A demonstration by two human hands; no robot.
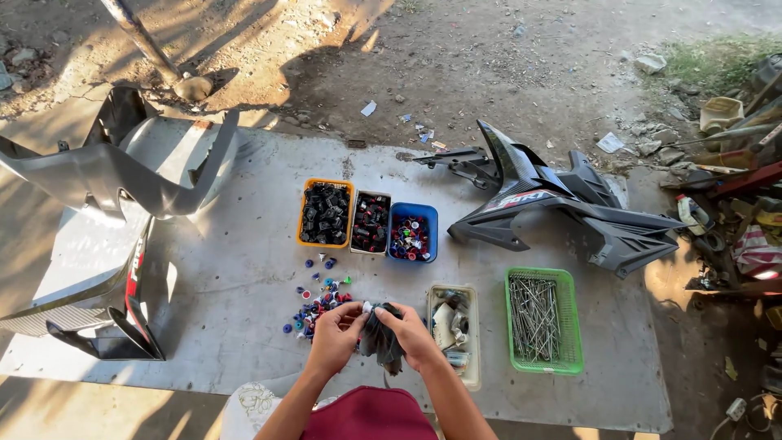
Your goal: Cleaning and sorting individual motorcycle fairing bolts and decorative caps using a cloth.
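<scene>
Nearby, hands (371, 334) hold dark cloth (380, 341) beside caps (318, 305).

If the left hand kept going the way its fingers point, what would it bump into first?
The left hand points up and a little right, so it would probably first meet the small coloured caps scattered just ahead of it. Beyond them sits the orange box. Depth is hard to judge.
</scene>
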